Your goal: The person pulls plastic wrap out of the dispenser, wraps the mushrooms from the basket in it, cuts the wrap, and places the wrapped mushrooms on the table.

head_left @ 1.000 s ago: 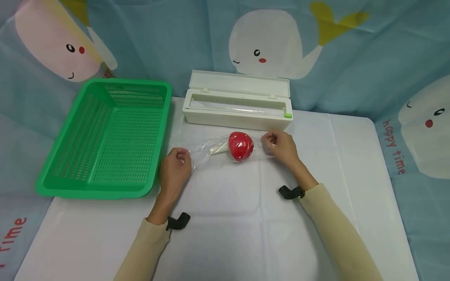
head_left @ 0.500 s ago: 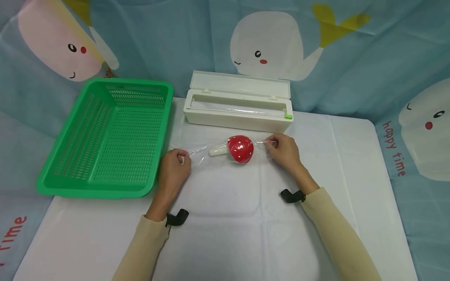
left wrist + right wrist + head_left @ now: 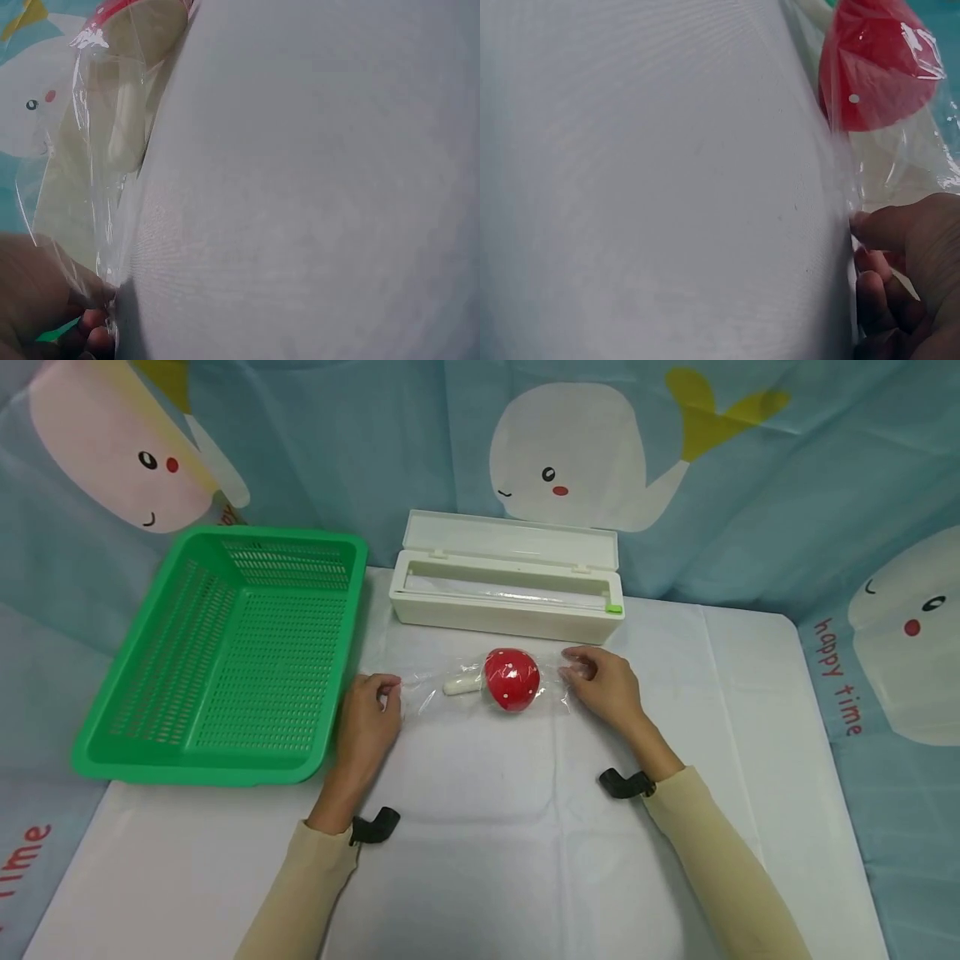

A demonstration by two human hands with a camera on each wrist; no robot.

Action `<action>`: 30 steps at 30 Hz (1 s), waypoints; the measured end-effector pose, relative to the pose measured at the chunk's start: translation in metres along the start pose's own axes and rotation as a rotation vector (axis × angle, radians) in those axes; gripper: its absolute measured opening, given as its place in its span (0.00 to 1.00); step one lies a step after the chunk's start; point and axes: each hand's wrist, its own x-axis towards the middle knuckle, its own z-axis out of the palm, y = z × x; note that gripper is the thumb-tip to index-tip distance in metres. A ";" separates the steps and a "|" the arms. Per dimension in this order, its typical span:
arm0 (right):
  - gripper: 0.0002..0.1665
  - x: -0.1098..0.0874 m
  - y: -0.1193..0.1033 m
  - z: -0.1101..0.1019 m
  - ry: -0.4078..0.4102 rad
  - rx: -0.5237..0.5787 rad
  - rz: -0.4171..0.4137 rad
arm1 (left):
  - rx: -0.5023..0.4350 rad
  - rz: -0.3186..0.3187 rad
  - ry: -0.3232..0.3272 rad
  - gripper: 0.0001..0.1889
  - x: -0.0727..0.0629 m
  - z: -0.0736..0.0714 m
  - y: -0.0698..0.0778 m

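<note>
A toy mushroom with a red, white-dotted cap and pale stem lies on its side, covered by clear plastic wrap. The stem points left. At the wrap's left end, my left hand pinches the film between thumb and fingers; the left wrist view has the film running up from the fingertips. Beside the right end is my right hand, its thumb and forefinger slightly apart. In the right wrist view the thumb is close to the film's edge below the red cap.
Behind the mushroom stands a white wrap dispenser, its lid raised and a roll inside. A green plastic basket sits at the left, close to my left hand. The white tabletop meets a blue whale-print curtain at the back.
My right hand's fingers have parted from the film, whose right end now lies loose and lower. The mushroom has shifted slightly toward me. My left hand stays at the left end.
</note>
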 end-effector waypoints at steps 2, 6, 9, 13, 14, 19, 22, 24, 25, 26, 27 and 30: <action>0.15 0.000 0.000 0.000 0.001 0.006 0.006 | -0.014 0.010 0.004 0.11 0.000 -0.001 -0.001; 0.13 0.000 0.002 -0.003 -0.033 0.036 0.011 | -0.032 0.011 -0.005 0.14 -0.001 -0.002 0.000; 0.14 0.000 0.003 -0.008 -0.079 0.091 0.015 | -0.068 -0.001 -0.019 0.17 -0.003 -0.004 0.001; 0.17 -0.003 0.005 -0.017 -0.119 0.148 0.034 | -0.087 0.038 -0.049 0.19 -0.009 -0.007 0.007; 0.18 -0.005 0.004 -0.019 -0.114 0.147 0.034 | -0.081 0.065 -0.055 0.20 -0.010 -0.008 0.010; 0.16 -0.018 -0.010 -0.026 0.056 0.112 -0.049 | -0.011 0.263 -0.091 0.25 -0.015 -0.012 0.032; 0.16 -0.027 -0.025 -0.027 0.229 0.106 -0.160 | 0.061 0.361 -0.129 0.31 -0.016 -0.012 0.046; 0.18 -0.033 -0.036 -0.027 0.301 0.111 -0.242 | 0.112 0.402 -0.165 0.34 -0.015 -0.010 0.053; 0.19 -0.035 -0.042 -0.026 0.308 0.112 -0.279 | 0.133 0.411 -0.185 0.36 -0.015 -0.009 0.056; 0.20 -0.038 -0.047 -0.024 0.297 0.111 -0.309 | 0.156 0.418 -0.203 0.37 -0.014 -0.007 0.057; 0.21 -0.039 -0.052 -0.022 0.267 0.110 -0.332 | 0.175 0.416 -0.226 0.39 -0.013 -0.004 0.057; 0.32 -0.043 -0.058 -0.014 0.121 0.080 -0.334 | 0.227 0.392 -0.293 0.44 -0.009 0.005 0.056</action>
